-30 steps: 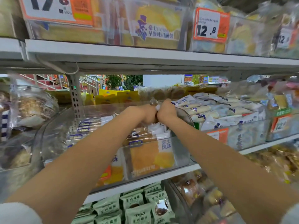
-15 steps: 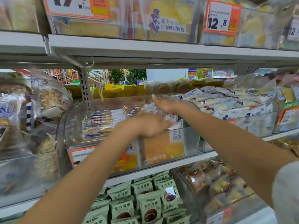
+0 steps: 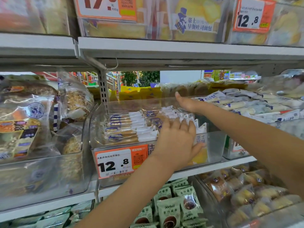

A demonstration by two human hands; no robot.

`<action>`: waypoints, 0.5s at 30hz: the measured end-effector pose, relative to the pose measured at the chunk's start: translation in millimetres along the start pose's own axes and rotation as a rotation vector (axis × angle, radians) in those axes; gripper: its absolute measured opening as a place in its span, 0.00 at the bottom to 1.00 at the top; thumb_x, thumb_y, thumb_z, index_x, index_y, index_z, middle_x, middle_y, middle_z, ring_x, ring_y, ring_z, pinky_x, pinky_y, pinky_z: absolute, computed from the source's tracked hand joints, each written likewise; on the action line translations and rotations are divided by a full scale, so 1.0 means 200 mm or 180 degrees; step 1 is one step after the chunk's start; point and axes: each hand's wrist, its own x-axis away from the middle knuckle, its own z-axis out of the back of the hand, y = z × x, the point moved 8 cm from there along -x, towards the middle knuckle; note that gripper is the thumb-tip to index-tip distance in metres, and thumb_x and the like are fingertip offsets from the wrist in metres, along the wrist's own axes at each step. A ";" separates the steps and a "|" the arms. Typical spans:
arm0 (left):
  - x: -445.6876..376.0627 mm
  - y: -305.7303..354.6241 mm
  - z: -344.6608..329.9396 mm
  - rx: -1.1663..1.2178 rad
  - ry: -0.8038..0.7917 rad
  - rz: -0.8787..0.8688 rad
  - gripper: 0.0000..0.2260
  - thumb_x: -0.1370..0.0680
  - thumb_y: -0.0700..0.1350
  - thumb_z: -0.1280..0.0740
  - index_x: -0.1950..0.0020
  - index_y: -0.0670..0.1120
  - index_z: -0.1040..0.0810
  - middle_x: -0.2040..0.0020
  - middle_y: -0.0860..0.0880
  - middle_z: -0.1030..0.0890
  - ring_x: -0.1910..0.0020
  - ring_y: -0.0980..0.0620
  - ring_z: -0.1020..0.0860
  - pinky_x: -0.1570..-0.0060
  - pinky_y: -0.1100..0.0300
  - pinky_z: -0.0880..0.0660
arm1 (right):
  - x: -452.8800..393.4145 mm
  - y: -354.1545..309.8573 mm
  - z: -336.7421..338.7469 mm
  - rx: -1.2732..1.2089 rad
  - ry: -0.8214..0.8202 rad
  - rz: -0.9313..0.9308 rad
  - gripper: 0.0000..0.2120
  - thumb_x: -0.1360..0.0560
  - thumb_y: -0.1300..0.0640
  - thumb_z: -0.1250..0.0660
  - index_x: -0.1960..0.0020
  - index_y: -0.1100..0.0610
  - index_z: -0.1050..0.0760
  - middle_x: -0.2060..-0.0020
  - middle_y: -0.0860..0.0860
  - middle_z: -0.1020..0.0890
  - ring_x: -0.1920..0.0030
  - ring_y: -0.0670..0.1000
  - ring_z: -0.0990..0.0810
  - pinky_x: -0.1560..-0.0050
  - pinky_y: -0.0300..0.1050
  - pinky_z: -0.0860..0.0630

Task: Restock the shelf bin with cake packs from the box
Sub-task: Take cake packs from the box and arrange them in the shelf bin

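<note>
A clear plastic shelf bin (image 3: pixel 215 145) stands on the middle shelf with an orange 12.8 price tag (image 3: pixel 120 162) on its front. Inside it lie stacked cake packs (image 3: pixel 128 127) in clear and white wrappers. My left hand (image 3: pixel 176 142) lies flat, fingers straight, over the bin's front wall and the upright packs there. My right hand (image 3: pixel 186 103) reaches deeper, fingers extended, resting on the packs near the bin's back right corner. The box is not in view.
Bagged bread (image 3: pixel 32 116) fills the bin at the left. White-wrapped rolls (image 3: pixel 243 104) fill the bin at the right. The upper shelf (image 3: pixel 164 48) hangs low overhead. Green snack packs (image 3: pixel 174 209) and small buns (image 3: pixel 243 191) sit on the shelf below.
My hands were together gripping packs above the bin. They have since separated: the left moved down to the bin's front, the right stretched toward the back. The camera came closer.
</note>
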 end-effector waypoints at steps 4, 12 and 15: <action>0.01 -0.01 -0.03 0.0106 0.0542 -0.0001 0.26 0.24 0.59 0.50 0.43 0.45 0.20 0.51 0.45 0.16 0.58 0.47 0.17 0.70 0.59 0.25 | -0.04 0.02 -0.12 0.0315 -0.0486 -0.0222 0.38 0.23 0.35 0.66 0.23 0.58 0.46 0.24 0.58 0.46 0.24 0.59 0.46 0.28 0.56 0.47; 0.01 0.00 -0.02 0.0162 0.0501 -0.0229 0.22 0.23 0.59 0.46 0.43 0.46 0.22 0.53 0.47 0.16 0.69 0.51 0.20 0.76 0.63 0.35 | 0.10 -0.04 0.13 -0.0437 0.0479 0.0362 0.33 0.20 0.39 0.61 0.29 0.59 0.34 0.30 0.58 0.31 0.30 0.57 0.33 0.31 0.52 0.38; 0.05 -0.01 0.04 0.0068 0.0896 -0.0035 0.21 0.22 0.54 0.45 0.44 0.42 0.20 0.48 0.43 0.17 0.52 0.45 0.18 0.49 0.51 0.25 | 0.44 -0.11 0.30 -0.1258 0.1196 0.0827 0.25 0.17 0.46 0.55 0.38 0.59 0.25 0.43 0.54 0.20 0.43 0.51 0.23 0.43 0.42 0.28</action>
